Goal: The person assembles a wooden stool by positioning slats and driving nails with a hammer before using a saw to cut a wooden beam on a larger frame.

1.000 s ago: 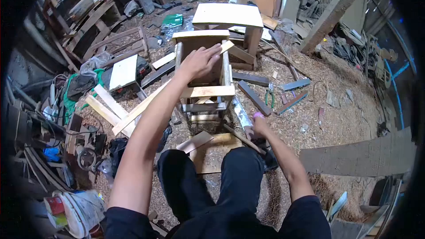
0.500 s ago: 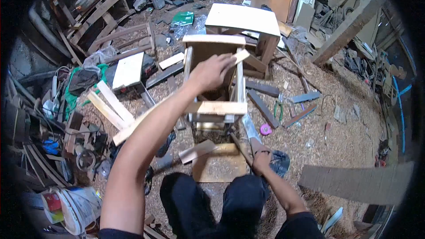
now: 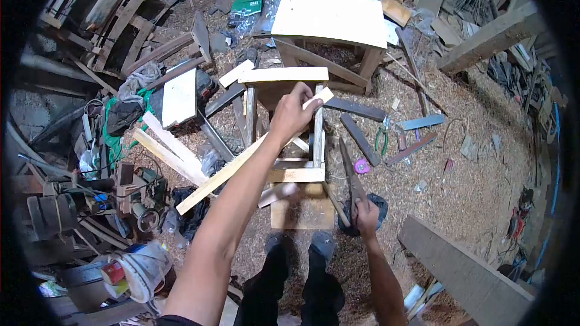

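Observation:
My left hand (image 3: 291, 115) is closed around a long pale wood strip (image 3: 220, 180), near its upper end. The strip lies at a slant across a small wooden frame (image 3: 251, 111), and my forearm hides part of it. In my right hand (image 3: 366, 216) is the handle of a handsaw (image 3: 348, 166); its narrow blade points up and away, to the right of the frame. A slim wooden handle (image 3: 335, 201) lies on the floor left of the saw. Beneath the frame's near side is a flat wooden board (image 3: 302, 216).
A white-topped wooden piece (image 3: 329, 17) stands behind the frame. On the shavings to the right lie a pink tape measure (image 3: 362, 166), green-handled pliers (image 3: 381, 139) and dark wood offcuts (image 3: 359, 139). A thick plank (image 3: 462, 265) is at lower right, a white bucket (image 3: 142, 271) at lower left.
My view has risen and shifted, so my feet now show. The saw has turned in my right hand, its blade now edge-on. My left hand stays on the strip, with its fingers shifted.

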`<action>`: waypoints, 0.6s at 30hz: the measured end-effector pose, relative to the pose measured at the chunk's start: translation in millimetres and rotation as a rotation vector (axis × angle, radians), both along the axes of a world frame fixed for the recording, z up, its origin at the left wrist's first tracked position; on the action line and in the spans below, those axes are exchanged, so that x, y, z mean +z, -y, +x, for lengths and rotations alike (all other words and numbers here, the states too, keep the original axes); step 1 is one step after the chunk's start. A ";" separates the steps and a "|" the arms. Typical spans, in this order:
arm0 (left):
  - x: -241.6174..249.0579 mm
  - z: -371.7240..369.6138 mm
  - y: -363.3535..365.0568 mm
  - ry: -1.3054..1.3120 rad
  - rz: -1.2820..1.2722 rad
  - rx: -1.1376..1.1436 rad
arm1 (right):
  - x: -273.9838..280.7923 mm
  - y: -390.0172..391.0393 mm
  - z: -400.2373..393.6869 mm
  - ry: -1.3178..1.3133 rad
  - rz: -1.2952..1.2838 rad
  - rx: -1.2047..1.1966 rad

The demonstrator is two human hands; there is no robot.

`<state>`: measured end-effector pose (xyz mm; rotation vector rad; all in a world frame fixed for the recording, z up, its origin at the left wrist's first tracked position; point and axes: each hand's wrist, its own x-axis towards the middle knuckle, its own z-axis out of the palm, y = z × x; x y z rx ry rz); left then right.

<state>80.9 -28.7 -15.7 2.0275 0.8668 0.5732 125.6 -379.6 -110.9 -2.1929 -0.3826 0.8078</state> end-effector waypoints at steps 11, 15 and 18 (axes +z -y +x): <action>10.1 1.8 -4.1 -0.205 -0.057 -0.072 | 110.8 -10.4 -79.6 -0.122 0.361 -0.201; 4.6 8.0 -11.7 -0.182 -0.115 -0.104 | 108.5 -8.9 -86.1 -0.030 0.330 -0.131; 19.7 15.4 -13.1 -0.150 -0.478 -0.103 | 119.8 -36.1 -80.9 -0.171 0.489 -0.249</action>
